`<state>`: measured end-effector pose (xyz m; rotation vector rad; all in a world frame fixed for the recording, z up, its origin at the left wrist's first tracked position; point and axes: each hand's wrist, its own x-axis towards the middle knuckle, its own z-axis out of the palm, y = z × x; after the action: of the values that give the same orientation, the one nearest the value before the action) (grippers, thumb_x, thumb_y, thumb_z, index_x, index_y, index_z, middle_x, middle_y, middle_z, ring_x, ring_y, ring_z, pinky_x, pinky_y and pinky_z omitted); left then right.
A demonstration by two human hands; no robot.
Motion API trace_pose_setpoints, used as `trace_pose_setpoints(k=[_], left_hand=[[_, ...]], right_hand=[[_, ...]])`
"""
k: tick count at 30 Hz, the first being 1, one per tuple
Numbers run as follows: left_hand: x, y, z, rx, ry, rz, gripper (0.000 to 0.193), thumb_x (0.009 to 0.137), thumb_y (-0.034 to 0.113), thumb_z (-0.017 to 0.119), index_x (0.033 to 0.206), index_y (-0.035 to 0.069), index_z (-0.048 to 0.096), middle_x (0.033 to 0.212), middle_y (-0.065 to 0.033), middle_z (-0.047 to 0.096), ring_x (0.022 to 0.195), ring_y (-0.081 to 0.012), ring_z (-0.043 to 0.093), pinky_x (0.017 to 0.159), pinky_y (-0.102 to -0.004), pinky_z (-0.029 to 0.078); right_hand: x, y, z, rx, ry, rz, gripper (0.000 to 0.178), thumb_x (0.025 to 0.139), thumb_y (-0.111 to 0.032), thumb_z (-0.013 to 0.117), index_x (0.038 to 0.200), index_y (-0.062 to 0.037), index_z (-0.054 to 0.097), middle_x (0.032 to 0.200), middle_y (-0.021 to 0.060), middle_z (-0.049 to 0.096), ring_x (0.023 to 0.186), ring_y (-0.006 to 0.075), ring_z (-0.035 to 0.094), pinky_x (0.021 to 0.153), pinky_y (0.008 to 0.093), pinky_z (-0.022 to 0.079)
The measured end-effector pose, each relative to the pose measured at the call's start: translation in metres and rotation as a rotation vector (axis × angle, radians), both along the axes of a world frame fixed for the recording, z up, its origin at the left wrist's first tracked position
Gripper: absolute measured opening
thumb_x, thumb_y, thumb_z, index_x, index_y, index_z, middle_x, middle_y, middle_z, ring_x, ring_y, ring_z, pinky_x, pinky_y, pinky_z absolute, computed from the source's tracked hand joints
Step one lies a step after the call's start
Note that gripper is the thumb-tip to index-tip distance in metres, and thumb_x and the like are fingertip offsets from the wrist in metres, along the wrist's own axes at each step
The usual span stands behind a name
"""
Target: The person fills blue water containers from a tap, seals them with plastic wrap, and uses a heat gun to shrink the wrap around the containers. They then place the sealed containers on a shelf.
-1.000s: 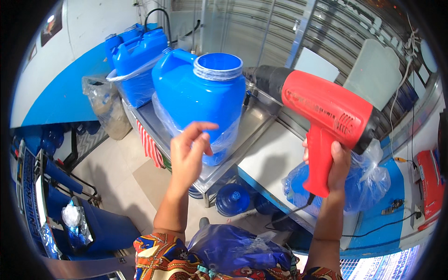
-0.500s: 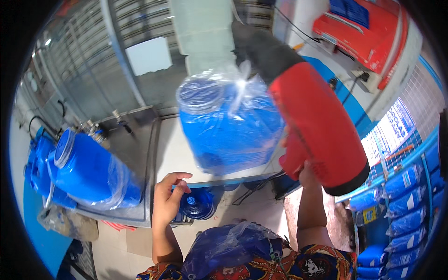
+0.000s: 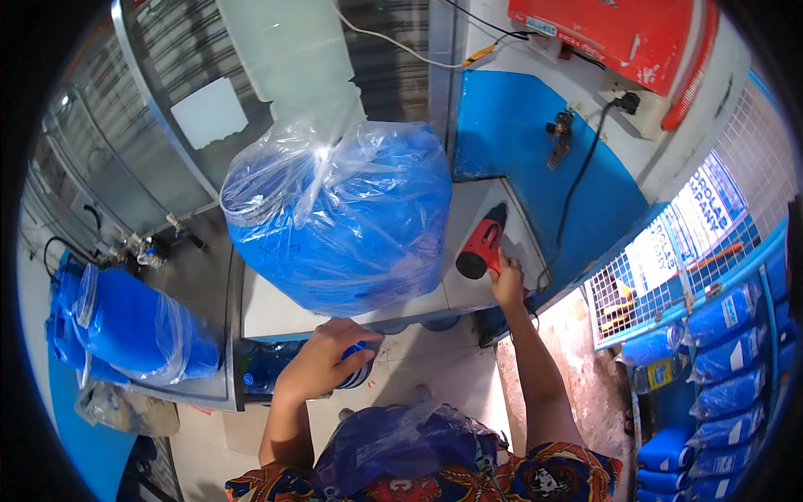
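Note:
A large blue water jug (image 3: 360, 222) stands on the white tiled counter (image 3: 272, 293). Clear plastic film (image 3: 305, 176) wraps it and gathers in a knot on top. To its right, a red and black heat gun (image 3: 483, 244) is at the counter surface, nozzle toward the wall. My right hand (image 3: 508, 283) is closed on its handle, with part of the fingers hidden. My left hand (image 3: 330, 358) is in front of the counter's near edge, just below the jug. Its thumb and fingers are apart and nothing is in them.
Another film-wrapped blue jug (image 3: 138, 314) leans on the metal sink (image 3: 219, 368) at left. A black cord (image 3: 577, 176) hangs from the wall outlet, beneath a red box (image 3: 619, 38). At right is a wire rack (image 3: 644, 276) beside several wrapped blue containers (image 3: 728, 360).
My right hand has brought the heat gun from close in front of me down to the counter, right of the jug. My left hand has shifted slightly, and the view has turned right.

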<state>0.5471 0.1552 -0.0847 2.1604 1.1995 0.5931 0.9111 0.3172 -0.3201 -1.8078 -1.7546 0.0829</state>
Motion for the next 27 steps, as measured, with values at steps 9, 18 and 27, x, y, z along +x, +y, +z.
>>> trace_pose_setpoints(k=[9,18,27], left_hand=[[-0.037,-0.021,-0.014,0.027,-0.011,0.254,0.027,0.084,0.017,0.064,0.106,0.001,0.066,0.093,-0.018,0.065,0.093,-0.0357,0.059,0.083,-0.0416,0.046],[-0.098,-0.072,0.006,0.158,-0.008,0.519,0.026,0.085,0.016,0.064,0.107,0.002,0.065,0.097,-0.0169,0.061,0.097,-0.0342,0.057,0.085,-0.0424,0.046],[-0.23,-0.152,0.024,0.5,-0.283,0.856,0.052,0.082,0.008,0.065,0.131,0.005,0.049,0.113,-0.0161,0.053,0.105,-0.0302,0.055,0.092,-0.0379,0.044]], right_hand=[[0.017,0.058,0.044,0.229,-0.345,-0.104,0.047,0.085,-0.009,0.059,0.131,-0.0094,0.053,0.122,0.0221,0.053,0.112,0.0378,0.052,0.096,0.0463,0.042],[-0.245,-0.102,0.279,0.869,0.305,1.01,0.02,0.088,-0.007,0.055,0.104,-0.0001,0.066,0.104,0.0147,0.058,0.088,0.0283,0.058,0.075,0.0386,0.048],[-0.539,-0.138,0.339,0.601,0.255,1.751,0.026,0.075,-0.013,0.07,0.1,-0.0061,0.068,0.101,0.0138,0.055,0.093,0.0307,0.057,0.082,0.0418,0.047]])
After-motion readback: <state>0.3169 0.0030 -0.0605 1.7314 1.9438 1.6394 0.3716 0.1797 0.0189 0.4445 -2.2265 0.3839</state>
